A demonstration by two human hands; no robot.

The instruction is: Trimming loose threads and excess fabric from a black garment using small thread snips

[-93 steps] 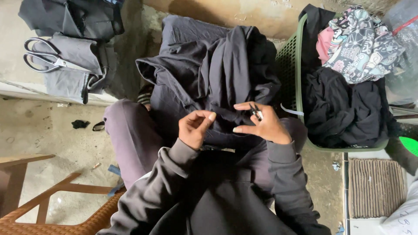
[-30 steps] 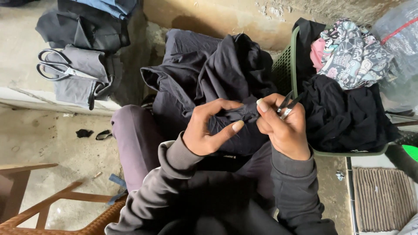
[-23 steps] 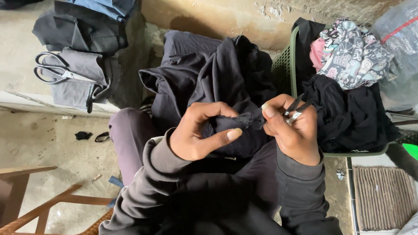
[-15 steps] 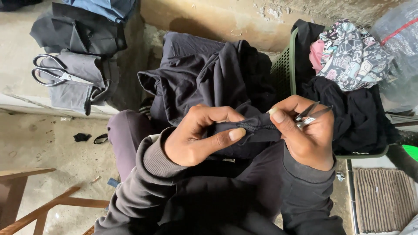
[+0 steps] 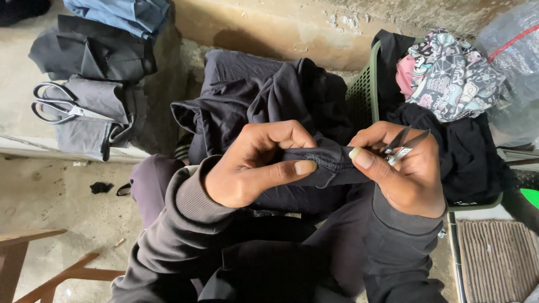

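At six o'clock, over the lap, the left hand (image 5: 255,165) pinches a stitched seam of the dark garment (image 5: 331,163), thumb pressed on the fold. Right hand (image 5: 401,168), at four o'clock, grips the same seam and clasps small metal snips (image 5: 401,147). Farther off, scissors (image 5: 59,106) lie at ten o'clock, a green basket (image 5: 362,95) at two.
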